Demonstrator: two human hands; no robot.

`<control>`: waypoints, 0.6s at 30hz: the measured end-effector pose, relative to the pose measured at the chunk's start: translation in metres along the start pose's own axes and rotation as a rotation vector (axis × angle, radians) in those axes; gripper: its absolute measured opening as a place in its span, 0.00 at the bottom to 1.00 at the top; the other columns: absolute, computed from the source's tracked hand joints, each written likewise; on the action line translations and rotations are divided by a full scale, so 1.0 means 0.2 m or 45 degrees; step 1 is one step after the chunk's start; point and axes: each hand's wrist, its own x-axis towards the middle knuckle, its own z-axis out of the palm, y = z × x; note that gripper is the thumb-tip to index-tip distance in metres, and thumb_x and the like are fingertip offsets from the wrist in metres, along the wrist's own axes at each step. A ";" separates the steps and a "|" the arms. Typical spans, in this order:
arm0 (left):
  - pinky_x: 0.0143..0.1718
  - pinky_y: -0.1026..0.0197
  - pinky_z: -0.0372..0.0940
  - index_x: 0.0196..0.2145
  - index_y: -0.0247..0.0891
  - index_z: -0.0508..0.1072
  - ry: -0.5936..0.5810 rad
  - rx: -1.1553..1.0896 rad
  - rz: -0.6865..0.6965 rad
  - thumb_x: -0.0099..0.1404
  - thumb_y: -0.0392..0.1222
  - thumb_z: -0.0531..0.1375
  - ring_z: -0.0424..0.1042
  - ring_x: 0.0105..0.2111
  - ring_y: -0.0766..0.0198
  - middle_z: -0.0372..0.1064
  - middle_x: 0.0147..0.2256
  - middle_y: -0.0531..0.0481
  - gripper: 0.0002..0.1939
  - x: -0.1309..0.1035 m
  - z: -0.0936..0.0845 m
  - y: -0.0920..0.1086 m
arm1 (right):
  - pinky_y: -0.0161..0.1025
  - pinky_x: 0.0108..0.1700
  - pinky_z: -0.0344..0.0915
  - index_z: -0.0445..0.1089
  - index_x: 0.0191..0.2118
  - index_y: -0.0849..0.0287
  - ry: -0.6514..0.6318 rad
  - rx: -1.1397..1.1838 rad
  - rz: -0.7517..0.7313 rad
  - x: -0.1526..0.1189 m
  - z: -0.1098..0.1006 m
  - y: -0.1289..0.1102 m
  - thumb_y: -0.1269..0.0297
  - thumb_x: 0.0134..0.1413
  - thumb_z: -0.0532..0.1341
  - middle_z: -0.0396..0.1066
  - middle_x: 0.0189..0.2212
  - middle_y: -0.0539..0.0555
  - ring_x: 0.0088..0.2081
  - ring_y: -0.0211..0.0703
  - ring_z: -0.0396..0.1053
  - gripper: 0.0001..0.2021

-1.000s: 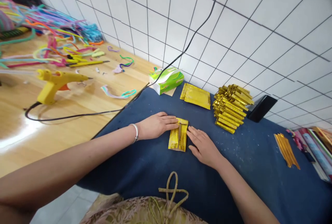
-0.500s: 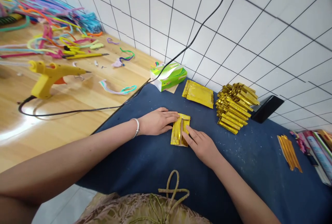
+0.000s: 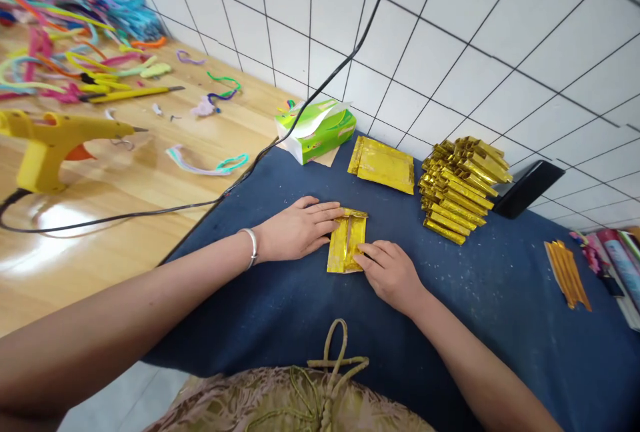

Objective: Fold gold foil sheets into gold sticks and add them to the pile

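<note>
A small sheet of gold foil paper [image 3: 341, 245] lies on the dark blue cloth in front of me, its sides folded inward and a narrow strip folded across its far end. My left hand [image 3: 295, 229], with a silver bangle at the wrist, lies flat with fingers stretched out, the tips resting on the paper's far left corner. At the near right edge, my right hand [image 3: 394, 273] has its fingers and thumb closed on the paper's border. The fingertips partly cover that edge.
Beyond the paper are a green tissue box [image 3: 317, 132], a stack of flat gold sheets [image 3: 384, 165], a pile of folded gold strips [image 3: 460, 185] and a black phone [image 3: 530, 189]. Orange-gold strips [image 3: 567, 275] lie right. A yellow glue gun [image 3: 45, 149] and pipe cleaners [image 3: 65, 45] occupy the wooden table.
My right fingers have gone from resting on the paper to curling in and gripping its right edge. The left hand stays on the far left corner. The view has shifted slightly right.
</note>
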 end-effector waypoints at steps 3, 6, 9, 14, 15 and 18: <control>0.56 0.51 0.47 0.49 0.40 0.68 -0.004 0.027 0.002 0.68 0.40 0.49 0.58 0.57 0.56 0.62 0.56 0.46 0.15 0.00 -0.03 0.05 | 0.46 0.46 0.63 0.69 0.47 0.57 0.008 0.068 0.049 0.00 0.01 0.00 0.70 0.59 0.54 0.70 0.49 0.54 0.47 0.48 0.63 0.12; 0.54 0.52 0.50 0.48 0.41 0.69 -0.034 -0.015 0.027 0.68 0.38 0.49 0.62 0.53 0.57 0.65 0.53 0.47 0.14 -0.02 -0.06 0.10 | 0.47 0.46 0.62 0.70 0.45 0.57 0.060 0.150 0.109 0.00 0.01 -0.01 0.69 0.59 0.55 0.70 0.48 0.53 0.47 0.48 0.63 0.11; 0.53 0.52 0.52 0.49 0.42 0.68 -0.064 -0.130 0.015 0.66 0.38 0.53 0.63 0.50 0.58 0.67 0.51 0.47 0.14 -0.04 -0.06 0.14 | 0.46 0.45 0.62 0.70 0.44 0.56 0.129 0.259 0.186 -0.01 0.02 -0.01 0.68 0.58 0.56 0.71 0.47 0.52 0.46 0.47 0.64 0.10; 0.52 0.54 0.54 0.47 0.42 0.69 -0.084 -0.306 -0.101 0.62 0.40 0.57 0.63 0.49 0.59 0.67 0.50 0.50 0.14 -0.06 -0.03 0.19 | 0.46 0.47 0.63 0.71 0.41 0.53 0.223 0.442 0.312 0.00 0.03 0.00 0.69 0.57 0.57 0.73 0.43 0.51 0.44 0.44 0.66 0.09; 0.51 0.54 0.55 0.45 0.42 0.69 -0.075 -0.325 -0.126 0.62 0.41 0.58 0.64 0.49 0.60 0.67 0.50 0.50 0.13 -0.06 -0.02 0.20 | 0.46 0.47 0.63 0.71 0.41 0.53 0.230 0.471 0.327 0.00 0.03 0.00 0.69 0.57 0.57 0.73 0.43 0.50 0.44 0.44 0.66 0.09; 0.50 0.55 0.55 0.43 0.42 0.71 -0.032 -0.329 -0.170 0.62 0.41 0.58 0.65 0.47 0.60 0.68 0.48 0.51 0.10 -0.06 0.00 0.21 | 0.46 0.48 0.63 0.71 0.41 0.53 0.224 0.531 0.350 0.00 0.03 0.00 0.69 0.57 0.57 0.73 0.43 0.51 0.44 0.44 0.66 0.09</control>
